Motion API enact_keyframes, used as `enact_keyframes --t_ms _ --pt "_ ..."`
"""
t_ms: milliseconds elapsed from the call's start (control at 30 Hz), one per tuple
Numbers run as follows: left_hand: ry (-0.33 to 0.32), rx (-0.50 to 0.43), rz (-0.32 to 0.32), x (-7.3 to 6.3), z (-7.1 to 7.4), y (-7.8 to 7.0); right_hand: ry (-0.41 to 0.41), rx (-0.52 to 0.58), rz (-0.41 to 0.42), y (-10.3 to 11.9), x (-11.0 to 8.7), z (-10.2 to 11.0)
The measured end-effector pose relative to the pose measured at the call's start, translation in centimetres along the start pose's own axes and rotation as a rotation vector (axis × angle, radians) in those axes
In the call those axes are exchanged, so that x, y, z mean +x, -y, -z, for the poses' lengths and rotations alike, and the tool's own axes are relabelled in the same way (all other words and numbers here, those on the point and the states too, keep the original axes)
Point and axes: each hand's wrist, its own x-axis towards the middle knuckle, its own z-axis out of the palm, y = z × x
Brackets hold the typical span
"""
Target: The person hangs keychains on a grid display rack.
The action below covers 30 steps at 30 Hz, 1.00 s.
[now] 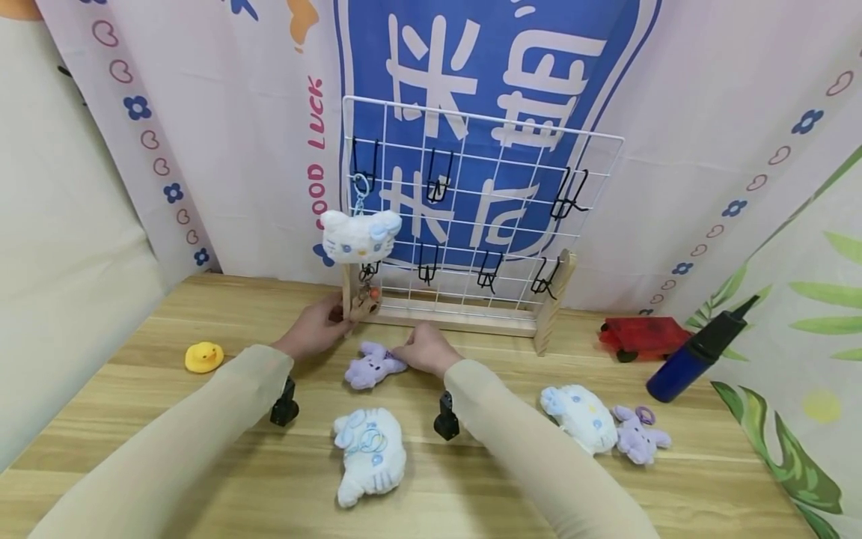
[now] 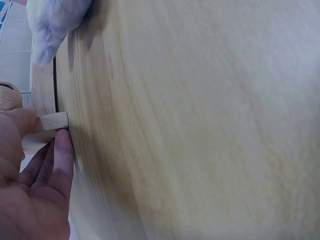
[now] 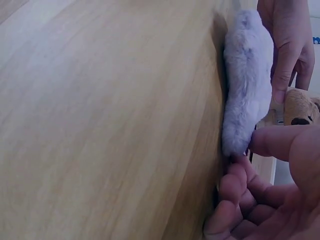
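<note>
Right hand (image 1: pixel 426 350) closed at the fingertips, thumb and fingers pinching one end of a purple plush (image 1: pixel 369 367). Plush lies left of the middle of the tabletop (image 1: pixel 465 494), towards the back edge, just in front of a white wire rack (image 1: pixel 471 223). Left hand (image 1: pixel 315 328) grips the rack's left wooden foot (image 2: pixel 52 121), thumb on one side, fingers on the other.

Beside that foot, a brown bear charm (image 1: pixel 366 307) with an orange bead hangs from the lowest left hook. Above it, a white cat plush (image 1: pixel 362 238) with a blue bow hangs by its blue ring from the upper left hook.

Nearer the front edge, left of centre: white plush (image 1: pixel 370 453), pale blue ring lying on it. Towards the right edge: another white plush (image 1: pixel 581 419), a second purple plush (image 1: pixel 638 438) just beside it. Near the back right corner: red toy car (image 1: pixel 646 335) and dark blue bottle (image 1: pixel 690 367) with black nozzle. Yellow duck (image 1: pixel 203 358) sits near the left edge. Printed curtain (image 1: pixel 269 112) hangs behind the back edge.
</note>
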Motion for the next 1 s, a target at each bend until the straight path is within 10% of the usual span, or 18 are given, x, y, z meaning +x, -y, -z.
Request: enact_keyframes --t_ms 1000 --pt "-0.006 0.005 -0.002 -0.1 0.0 -0.1 0.064 0.091 0.112 0.2 -1.1 0.7"
